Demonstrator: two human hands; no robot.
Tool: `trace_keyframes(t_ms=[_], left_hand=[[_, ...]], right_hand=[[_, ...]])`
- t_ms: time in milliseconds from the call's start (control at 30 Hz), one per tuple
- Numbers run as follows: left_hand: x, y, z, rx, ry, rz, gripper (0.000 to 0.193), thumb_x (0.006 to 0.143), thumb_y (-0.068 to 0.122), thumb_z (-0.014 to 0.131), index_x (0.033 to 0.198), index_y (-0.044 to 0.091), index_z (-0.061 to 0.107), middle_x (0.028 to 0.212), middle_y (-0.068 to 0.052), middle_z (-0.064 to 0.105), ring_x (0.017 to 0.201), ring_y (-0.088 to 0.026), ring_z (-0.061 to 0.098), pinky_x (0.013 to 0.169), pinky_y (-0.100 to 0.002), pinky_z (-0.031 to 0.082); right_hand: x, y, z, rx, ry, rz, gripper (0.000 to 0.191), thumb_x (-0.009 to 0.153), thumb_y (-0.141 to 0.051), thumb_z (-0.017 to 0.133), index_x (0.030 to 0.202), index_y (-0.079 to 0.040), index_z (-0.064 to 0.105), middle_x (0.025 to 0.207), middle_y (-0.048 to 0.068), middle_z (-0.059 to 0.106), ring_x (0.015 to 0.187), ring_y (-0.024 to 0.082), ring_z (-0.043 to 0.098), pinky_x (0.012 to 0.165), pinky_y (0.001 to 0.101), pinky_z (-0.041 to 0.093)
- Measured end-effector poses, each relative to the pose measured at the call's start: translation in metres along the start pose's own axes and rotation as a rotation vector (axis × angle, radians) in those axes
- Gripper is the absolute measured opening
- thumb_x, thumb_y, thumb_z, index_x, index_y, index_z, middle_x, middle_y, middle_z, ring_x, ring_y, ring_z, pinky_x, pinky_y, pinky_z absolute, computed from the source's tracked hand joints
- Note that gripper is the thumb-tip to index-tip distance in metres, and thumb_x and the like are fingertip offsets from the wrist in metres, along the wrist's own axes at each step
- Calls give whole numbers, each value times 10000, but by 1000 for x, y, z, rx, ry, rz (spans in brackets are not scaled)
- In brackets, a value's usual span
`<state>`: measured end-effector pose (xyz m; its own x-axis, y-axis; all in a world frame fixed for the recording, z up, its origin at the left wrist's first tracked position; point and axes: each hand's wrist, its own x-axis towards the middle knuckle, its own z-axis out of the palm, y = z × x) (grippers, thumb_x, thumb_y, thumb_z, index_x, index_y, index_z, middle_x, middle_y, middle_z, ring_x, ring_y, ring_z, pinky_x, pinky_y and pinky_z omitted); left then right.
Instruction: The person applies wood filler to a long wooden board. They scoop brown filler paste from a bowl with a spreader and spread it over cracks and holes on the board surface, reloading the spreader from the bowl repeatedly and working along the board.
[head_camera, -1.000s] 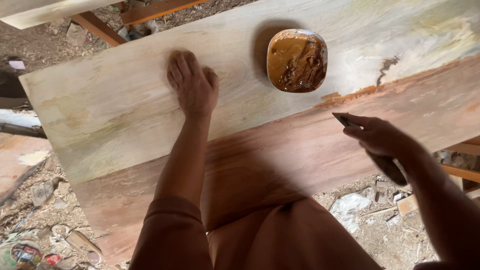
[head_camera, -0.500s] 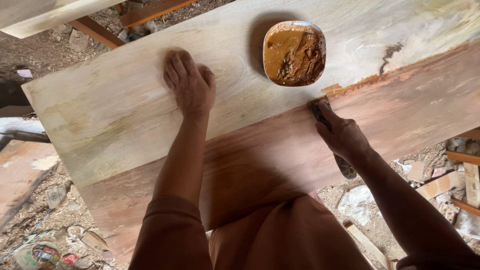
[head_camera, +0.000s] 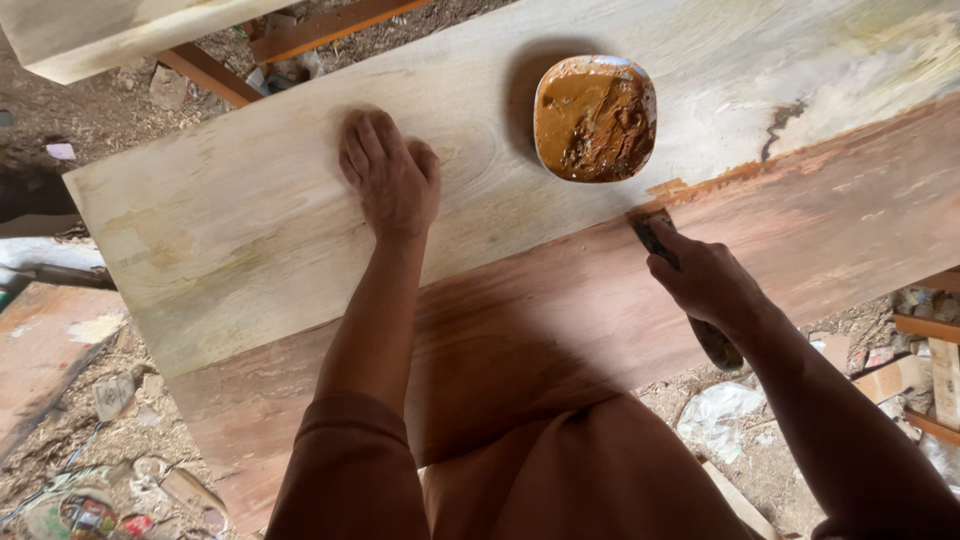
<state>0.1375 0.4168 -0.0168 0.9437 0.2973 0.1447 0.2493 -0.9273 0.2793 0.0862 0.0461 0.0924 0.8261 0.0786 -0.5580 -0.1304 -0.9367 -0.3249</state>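
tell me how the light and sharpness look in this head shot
Head view: soft daylight, no glare; the dish of brown paste casts a shadow to its left, the person's body shades the near plank; left hand and right hand with scraper are sharp.

My left hand (head_camera: 392, 180) lies flat, palm down, with the fingers close together and pointing away from me. The thumb sits out to the side a little. My left arm is straight and goes from my shoulder right up to the hand, and I lean on it. A brown sleeve covers the top part of that arm.

My right hand (head_camera: 705, 282) is curled into a fist (I can only see the back of it). The knuckles bend over and the wrist is tipped a bit. My right arm comes in from the low right corner, and it is bare.
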Motion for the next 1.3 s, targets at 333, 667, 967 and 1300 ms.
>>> trace_keyframes(t_ms=[333, 667, 967, 1300], left_hand=[[-2, 2, -5, -16, 29, -7, 679, 976, 334, 597, 1495, -52, 392, 1570, -246, 346, 1483, -415, 279, 1208, -563, 227], [-2, 1, -3, -14, 36, 5, 684, 986, 350, 599, 1506, -44, 395, 1571, -263, 340, 1471, -435, 275, 1205, -569, 208], [-1, -1, -1, 18, -26, -17, 725, 971, 363, 583, 1525, -42, 346, 1584, -264, 307, 1483, -431, 248, 1205, -566, 199], [0, 0, -2, 30, -20, -12, 705, 1003, 371, 574, 1533, -35, 349, 1602, -246, 316, 1507, -427, 259, 1236, -563, 206]], right_hand=[[-5, -17, 13, 27, 20, -64, 581, 951, -321, 602, 1510, -196, 500, 786, 248, 729, 735, 419, 749, 709, 525, 604], [-6, -18, 32, 62, 93, -188, 591, 945, -315, 635, 1507, -192, 498, 811, 272, 730, 745, 434, 746, 701, 530, 615], [-6, -25, 45, 76, 96, -177, 611, 968, -268, 585, 1540, -109, 437, 810, 286, 725, 715, 446, 741, 689, 543, 615], [-11, -34, 59, 40, 113, -218, 621, 952, -297, 615, 1533, -148, 451, 802, 278, 717, 731, 472, 711, 671, 581, 579]])
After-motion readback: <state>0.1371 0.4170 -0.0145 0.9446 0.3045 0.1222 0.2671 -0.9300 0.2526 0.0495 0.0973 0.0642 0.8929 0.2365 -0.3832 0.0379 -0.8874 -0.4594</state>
